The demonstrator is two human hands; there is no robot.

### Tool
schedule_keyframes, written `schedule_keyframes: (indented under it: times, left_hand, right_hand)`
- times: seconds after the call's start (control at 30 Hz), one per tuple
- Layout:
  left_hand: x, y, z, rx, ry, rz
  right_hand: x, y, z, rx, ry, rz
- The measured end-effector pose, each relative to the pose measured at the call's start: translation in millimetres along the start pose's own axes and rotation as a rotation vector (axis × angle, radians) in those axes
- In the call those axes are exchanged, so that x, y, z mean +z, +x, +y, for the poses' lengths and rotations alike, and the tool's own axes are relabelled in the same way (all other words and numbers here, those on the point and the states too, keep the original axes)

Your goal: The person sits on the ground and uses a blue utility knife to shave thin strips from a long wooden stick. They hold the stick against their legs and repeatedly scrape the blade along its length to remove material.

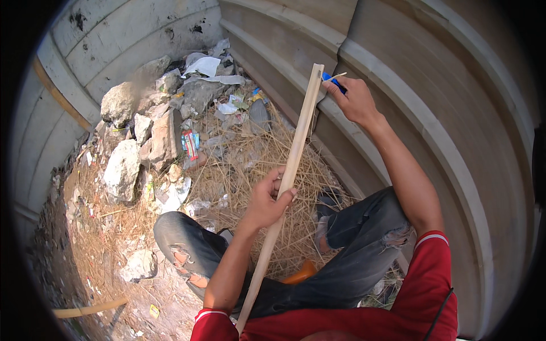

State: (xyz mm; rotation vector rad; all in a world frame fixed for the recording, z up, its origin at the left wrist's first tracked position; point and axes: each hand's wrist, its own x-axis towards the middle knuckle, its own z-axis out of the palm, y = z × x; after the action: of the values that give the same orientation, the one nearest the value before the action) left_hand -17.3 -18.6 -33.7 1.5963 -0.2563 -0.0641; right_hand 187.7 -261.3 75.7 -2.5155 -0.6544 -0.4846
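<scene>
A long pale strip of wood or split bamboo slants from my lap up toward the corrugated metal wall. Around its middle, my left hand is closed, the thumb lying across the front. My right hand grips a small blue-handled tool against the strip's far end; its working end is hidden, so I cannot tell its exact kind. A thin pale sliver sticks out beside the tool, over my right fingers. Near its tip, the strip has a small dark notch or mark.
A corrugated metal wall rises close on my right. Stones and litter are heaped ahead to the left, with dry straw before my knees. An orange object lies between my legs; another pale strip is at lower left.
</scene>
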Motion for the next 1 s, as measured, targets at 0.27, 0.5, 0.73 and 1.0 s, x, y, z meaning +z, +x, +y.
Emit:
schedule_keyframes:
  times: [0.27,0.5,0.73,1.0]
  left_hand:
    - [-15,8,-4,0.058,-0.042,0.172]
    - [20,-2,-19,0.138,-0.036,-0.013]
    - [-5,2,-2,0.018,-0.084,0.078]
    - [-4,4,-10,0.027,0.090,0.104]
  right_hand:
    - [50,-37,-48,-0.280,0.120,-0.295]
    - [16,17,50,0.263,-0.040,0.039]
    - [16,-8,16,0.246,0.238,0.025]
    - [10,-17,-34,0.223,0.330,-0.139]
